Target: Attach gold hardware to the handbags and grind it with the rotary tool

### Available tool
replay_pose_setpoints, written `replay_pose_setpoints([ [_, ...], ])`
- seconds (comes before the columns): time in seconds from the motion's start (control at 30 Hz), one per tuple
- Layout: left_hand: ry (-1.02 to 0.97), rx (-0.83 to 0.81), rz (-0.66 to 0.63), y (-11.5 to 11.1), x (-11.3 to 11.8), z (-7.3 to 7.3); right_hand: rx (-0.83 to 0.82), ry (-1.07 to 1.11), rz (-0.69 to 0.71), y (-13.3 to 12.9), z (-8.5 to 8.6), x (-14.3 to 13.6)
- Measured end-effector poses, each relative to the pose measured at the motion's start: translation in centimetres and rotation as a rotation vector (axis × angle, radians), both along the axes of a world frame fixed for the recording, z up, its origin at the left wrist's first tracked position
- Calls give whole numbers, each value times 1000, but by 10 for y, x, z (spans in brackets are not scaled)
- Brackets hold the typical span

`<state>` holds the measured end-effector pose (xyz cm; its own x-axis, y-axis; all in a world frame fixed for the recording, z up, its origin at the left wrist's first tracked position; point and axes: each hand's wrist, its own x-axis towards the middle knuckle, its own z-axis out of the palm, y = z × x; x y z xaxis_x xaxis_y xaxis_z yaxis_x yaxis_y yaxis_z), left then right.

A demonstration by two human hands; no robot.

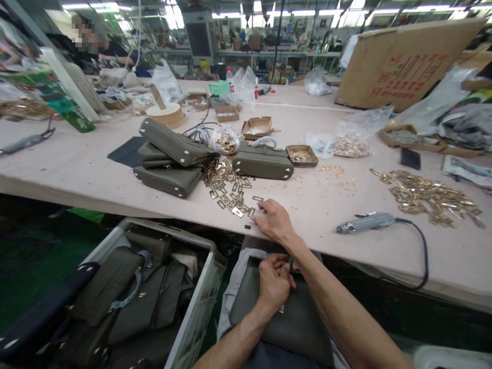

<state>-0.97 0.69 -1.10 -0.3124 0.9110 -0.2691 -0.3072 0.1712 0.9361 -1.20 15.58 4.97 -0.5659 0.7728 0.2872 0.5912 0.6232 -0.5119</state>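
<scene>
A dark olive handbag (303, 323) lies across my lap, with a small shiny metal fitting on its face. My left hand (273, 284) is closed at the bag's upper part, fingers pinched together; the exact part between the fingertips is hard to see. Over the table's front edge reaches my right hand (274, 220), its thumb and forefinger apart and nothing visible between them. Just beyond its fingertips lie a loose rectangular metal frame (258, 198) and a spread pile of similar frames (232, 197). A small dark rectangular piece (247, 226) sits at the table edge near my thumb.
Stacked olive handbags (169, 154) and another bag (263, 163) stand on the table (323, 205). To the right are an electric screwdriver (365, 222) with its cord and a pile of gold fittings (426, 195). A crate (196, 307) of bags stands at lower left.
</scene>
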Motion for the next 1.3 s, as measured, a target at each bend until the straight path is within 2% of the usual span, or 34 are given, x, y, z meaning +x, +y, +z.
replay_pose_setpoints([
  [0.1,6,0,1,0,-1,-1,-37,-171,-12,8,6,-25],
  [0.2,-6,16,1,-1,-2,-4,-102,-244,-78,11,8,-37],
  [0.27,-3,24,11,-1,-2,-7,-137,-201,-93,11,7,-40],
  [0.33,9,27,21,-1,-2,-10,-160,-65,-59,9,5,-37],
  [0.43,23,22,32,0,-3,-11,-235,278,-25,3,7,-18],
  [0.53,5,45,20,1,-4,-8,-363,528,-99,-10,15,20],
  [0.67,-38,78,5,2,-6,-7,-497,567,-169,-34,19,82],
  [0.8,-75,75,-54,4,-8,-6,-623,531,-202,-61,3,121],
  [1.0,-86,79,-116,6,-9,-2,-597,565,-214,-80,-20,128],
  [1.3,-134,103,-152,4,-11,-7,-553,541,-188,-78,-24,126],
])
